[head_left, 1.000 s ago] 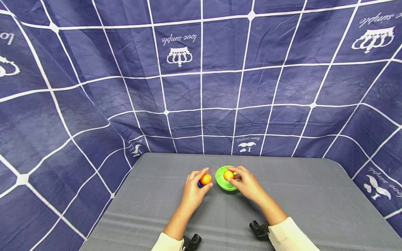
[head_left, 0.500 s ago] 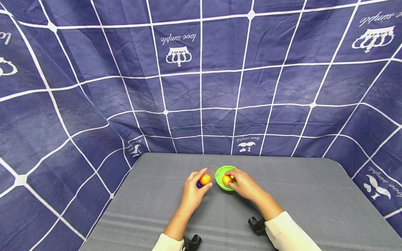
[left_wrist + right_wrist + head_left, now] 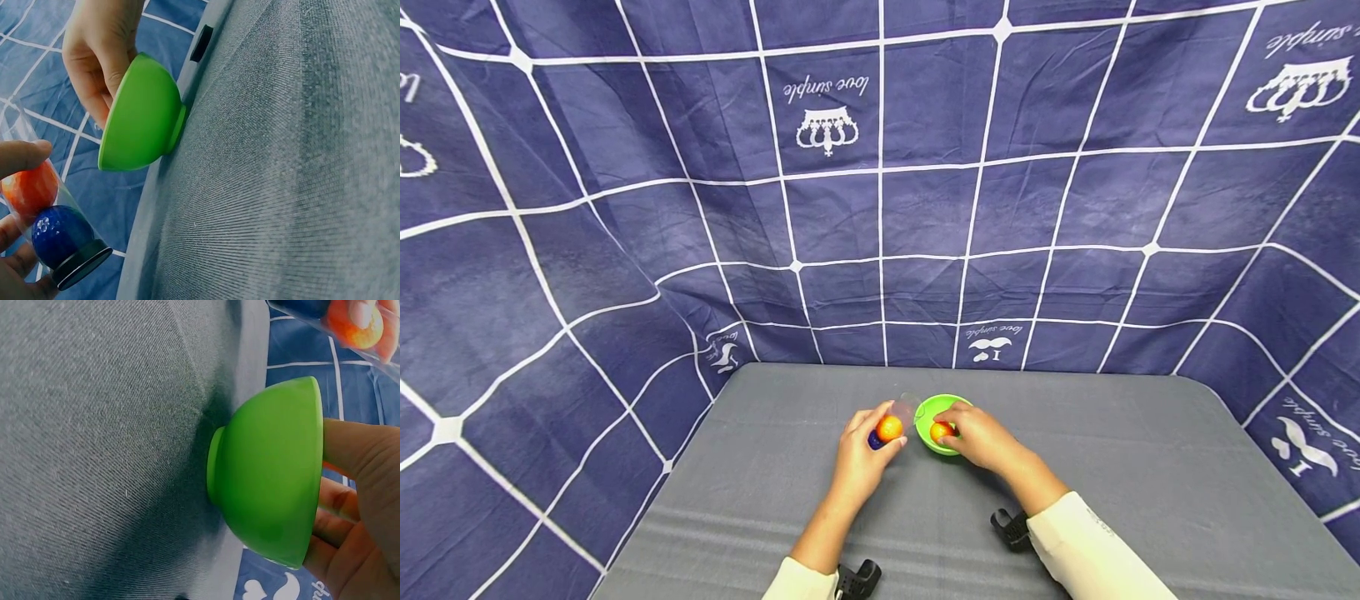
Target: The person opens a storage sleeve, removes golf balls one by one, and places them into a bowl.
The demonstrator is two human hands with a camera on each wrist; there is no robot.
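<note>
My left hand (image 3: 859, 462) grips a clear tube (image 3: 907, 408) with a dark end cap (image 3: 82, 264). Inside it, an orange ball (image 3: 32, 187) sits against a dark blue ball (image 3: 59, 234). Just to the right, a green bowl (image 3: 928, 412) stands upright on the table. My right hand (image 3: 988, 437) reaches over the bowl's right rim, thumb and fingers pinching a second orange ball (image 3: 941, 432) down in the bowl. In the right wrist view the bowl's wall (image 3: 272, 475) hides most of that ball and the fingertips.
The grey table (image 3: 790, 517) has its far edge just beyond the bowl. A blue cloth with white grid lines (image 3: 925, 217) hangs behind it and at both sides. Black wrist mounts (image 3: 1011, 529) sit under both forearms.
My right hand has lowered its orange ball into the bowl and a little to the left. The left hand and its tube have barely moved.
</note>
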